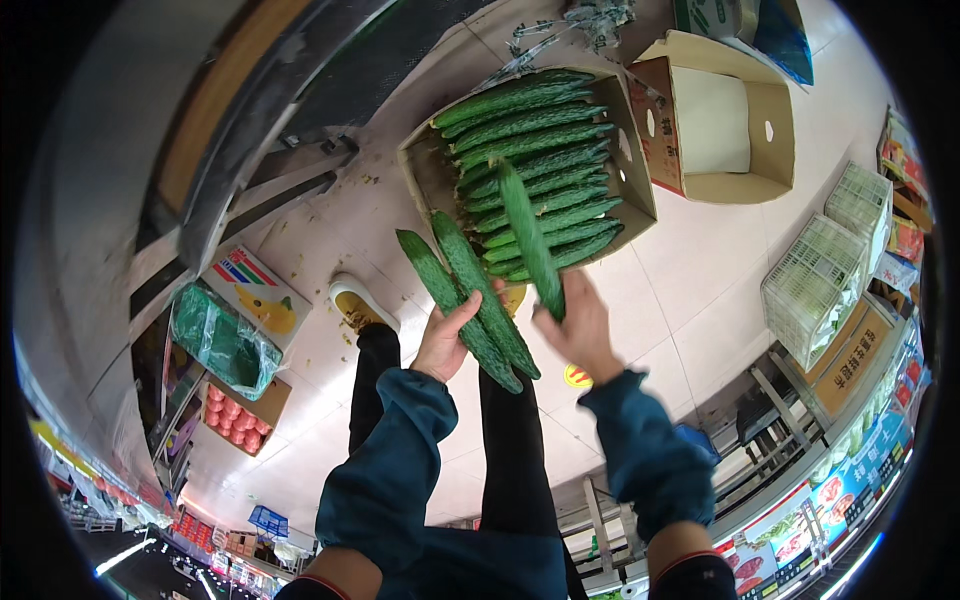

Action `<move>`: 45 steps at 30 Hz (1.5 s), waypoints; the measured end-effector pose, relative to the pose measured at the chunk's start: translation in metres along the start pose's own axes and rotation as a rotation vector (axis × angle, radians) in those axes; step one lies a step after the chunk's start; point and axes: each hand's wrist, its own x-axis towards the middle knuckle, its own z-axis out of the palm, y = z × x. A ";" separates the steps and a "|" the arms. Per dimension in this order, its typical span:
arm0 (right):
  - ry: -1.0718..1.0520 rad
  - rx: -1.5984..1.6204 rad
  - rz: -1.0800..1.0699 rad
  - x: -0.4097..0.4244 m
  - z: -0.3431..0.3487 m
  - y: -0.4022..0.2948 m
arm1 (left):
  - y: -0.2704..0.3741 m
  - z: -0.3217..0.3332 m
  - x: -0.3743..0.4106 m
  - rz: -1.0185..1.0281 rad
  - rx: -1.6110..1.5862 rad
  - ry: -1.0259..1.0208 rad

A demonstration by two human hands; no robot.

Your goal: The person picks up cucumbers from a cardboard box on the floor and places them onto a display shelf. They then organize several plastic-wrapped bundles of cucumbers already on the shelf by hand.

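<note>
Two long green cucumbers [472, 300] lie side by side in my left hand [444, 341], its thumb across the nearer one. My right hand [581, 326] grips one end of another cucumber [529, 232], which points up and away over the carton. That hand is slightly blurred. Just beyond my hands, an open cardboard carton [636, 169] rests on the floor. Several bumpy dark green cucumbers [540, 142] are laid in it in a row, roughly parallel. The raised cucumber hides parts of some of them.
Another open carton [720, 180] stands at the upper right. White plastic crates [814, 289] line the right side. To the left are a box with a fruit picture [259, 292], a green lined basket [225, 337] and a carton of wrapped round fruit [236, 420]. Plastic wrap [555, 37] lies behind.
</note>
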 end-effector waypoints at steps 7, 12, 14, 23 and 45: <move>0.072 0.010 0.138 -0.090 0.002 -0.151 | -0.007 0.014 -0.097 0.052 0.058 -0.011; 0.083 0.237 0.046 -0.124 -0.026 -0.223 | 0.029 0.027 -0.175 0.087 -0.014 -0.153; 0.023 0.384 0.098 -0.130 -0.048 -0.256 | 0.046 0.038 -0.208 0.167 0.045 -0.179; -0.132 0.718 -0.180 -0.068 -0.130 -0.391 | 0.125 0.070 -0.346 0.371 0.285 -0.381; -0.321 0.886 -0.361 -0.074 -0.090 -0.636 | 0.254 -0.027 -0.498 0.705 0.546 -0.196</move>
